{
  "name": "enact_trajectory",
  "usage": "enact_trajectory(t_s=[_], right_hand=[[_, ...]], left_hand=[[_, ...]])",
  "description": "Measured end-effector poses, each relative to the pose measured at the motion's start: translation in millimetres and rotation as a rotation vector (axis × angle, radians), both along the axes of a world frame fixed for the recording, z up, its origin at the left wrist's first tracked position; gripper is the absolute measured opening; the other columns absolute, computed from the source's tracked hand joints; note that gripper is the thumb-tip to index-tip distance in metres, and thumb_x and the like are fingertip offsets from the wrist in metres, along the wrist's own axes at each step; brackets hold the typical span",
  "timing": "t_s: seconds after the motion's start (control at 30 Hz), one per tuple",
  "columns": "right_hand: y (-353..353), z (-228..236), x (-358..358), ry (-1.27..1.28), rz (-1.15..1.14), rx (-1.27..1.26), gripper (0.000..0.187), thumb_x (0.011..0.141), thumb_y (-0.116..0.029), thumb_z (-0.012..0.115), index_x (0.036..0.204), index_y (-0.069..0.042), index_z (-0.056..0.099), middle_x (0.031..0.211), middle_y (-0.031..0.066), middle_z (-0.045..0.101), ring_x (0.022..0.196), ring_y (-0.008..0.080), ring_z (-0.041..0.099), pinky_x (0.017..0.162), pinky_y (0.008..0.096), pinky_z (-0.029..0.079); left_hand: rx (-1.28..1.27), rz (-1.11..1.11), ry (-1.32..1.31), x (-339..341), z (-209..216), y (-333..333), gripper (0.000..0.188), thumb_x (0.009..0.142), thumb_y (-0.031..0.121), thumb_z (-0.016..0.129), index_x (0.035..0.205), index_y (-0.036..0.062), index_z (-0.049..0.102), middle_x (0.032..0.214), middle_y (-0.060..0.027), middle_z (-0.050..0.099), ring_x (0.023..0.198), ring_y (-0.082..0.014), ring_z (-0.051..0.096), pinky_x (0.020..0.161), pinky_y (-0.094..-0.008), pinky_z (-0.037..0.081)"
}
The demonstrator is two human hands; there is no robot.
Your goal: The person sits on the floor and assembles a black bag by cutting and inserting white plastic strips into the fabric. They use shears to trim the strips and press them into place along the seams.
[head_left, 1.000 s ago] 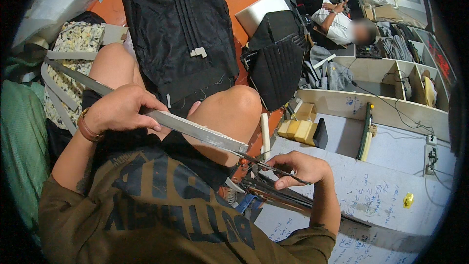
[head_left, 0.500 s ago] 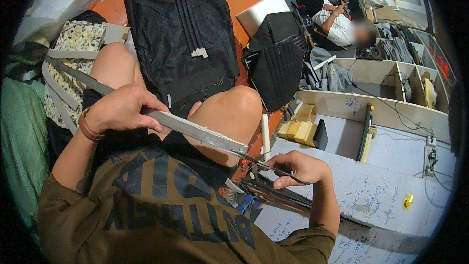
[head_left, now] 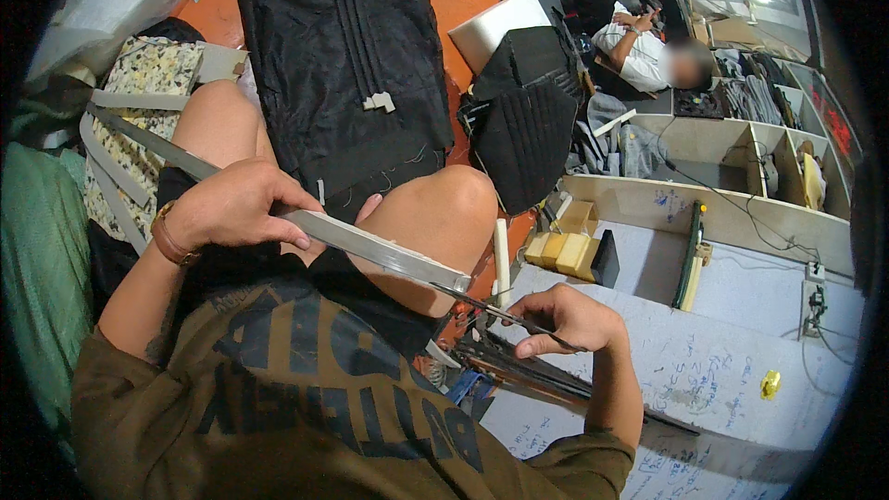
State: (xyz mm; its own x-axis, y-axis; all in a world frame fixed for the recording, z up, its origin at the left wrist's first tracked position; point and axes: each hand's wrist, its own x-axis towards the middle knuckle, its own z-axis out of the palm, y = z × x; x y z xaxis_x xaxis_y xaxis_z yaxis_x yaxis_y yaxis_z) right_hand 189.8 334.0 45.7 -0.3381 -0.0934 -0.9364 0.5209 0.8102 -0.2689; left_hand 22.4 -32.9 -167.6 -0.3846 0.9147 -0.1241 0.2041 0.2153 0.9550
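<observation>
A long grey flat strip [head_left: 380,250], with a paler layer along its upper edge, lies slantwise across my lap. My left hand [head_left: 245,204] pinches it between thumb and fingers, and a grey band runs on past the wrist to the upper left. At the strip's right end are the dark blades of a pair of scissors [head_left: 495,308]. My right hand [head_left: 574,322] is closed on the scissors' handles, with the thumb below. Whether the blades have cut into the strip, I cannot tell. Loose grey bands [head_left: 116,171] hang beside my left knee.
Ahead lies a black padded fabric piece [head_left: 343,65] on the orange floor, another black piece [head_left: 528,120] beside it. To the right are yellow foam blocks [head_left: 563,252], a white written-on board [head_left: 685,361] and wooden compartments [head_left: 713,199]. A person in white [head_left: 639,60] is farther off.
The scissors' blades have shifted slightly at the strip's end, a tip now showing below its edge. My left hand and the strip have hardly moved.
</observation>
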Motion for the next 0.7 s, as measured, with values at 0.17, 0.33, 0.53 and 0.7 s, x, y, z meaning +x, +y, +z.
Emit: enact_trajectory(t_s=[0.17, 0.33, 0.53, 0.7], right_hand=[[5.9, -7.2, 10.1, 0.116, -0.094, -0.153, 0.063, 0.086, -0.047, 0.087, 0.123, 0.001, 0.07, 0.072, -0.0022, 0.06, 0.065, 0.0078, 0.048, 0.058, 0.0276, 0.038], [7.3, -9.4, 13.9, 0.108, -0.091, -0.156, 0.061, 0.089, -0.049, 0.083, 0.121, 0.0, 0.07, 0.084, 0.0042, 0.067, 0.076, 0.013, 0.057, 0.069, 0.0315, 0.045], [0.7, -6.1, 9.7, 0.064, -0.03, -0.078, 0.055, 0.09, -0.047, 0.081, 0.119, -0.002, 0.071, 0.096, 0.013, 0.075, 0.09, 0.0229, 0.07, 0.085, 0.0386, 0.054], [-4.2, -2.2, 6.0, 0.073, 0.037, -0.024, 0.053, 0.088, -0.047, 0.083, 0.114, -0.002, 0.073, 0.094, 0.0142, 0.075, 0.089, 0.025, 0.072, 0.083, 0.039, 0.054]], left_hand=[[0.074, 0.031, 0.007, -0.2, -4.8, -0.4, 0.037, 0.081, 0.02, 0.087, 0.113, 0.0039, 0.078, 0.091, -0.0166, 0.077, 0.078, -0.0283, 0.073, 0.075, -0.0357, 0.055], [0.046, 0.023, 0.009, -1.6, 0.1, 1.5, 0.036, 0.08, 0.015, 0.086, 0.112, 0.0029, 0.078, 0.093, -0.0136, 0.078, 0.084, -0.0266, 0.075, 0.078, -0.0348, 0.056], [0.027, 0.032, -0.009, 1.2, -4.2, 1.4, 0.036, 0.079, 0.017, 0.087, 0.112, 0.0056, 0.079, 0.09, -0.0141, 0.077, 0.079, -0.0266, 0.073, 0.076, -0.0352, 0.055], [0.071, 0.053, 0.004, 4.1, -10.4, 0.1, 0.035, 0.079, 0.02, 0.087, 0.111, 0.0074, 0.079, 0.086, -0.0139, 0.076, 0.073, -0.0262, 0.071, 0.071, -0.0351, 0.053]])
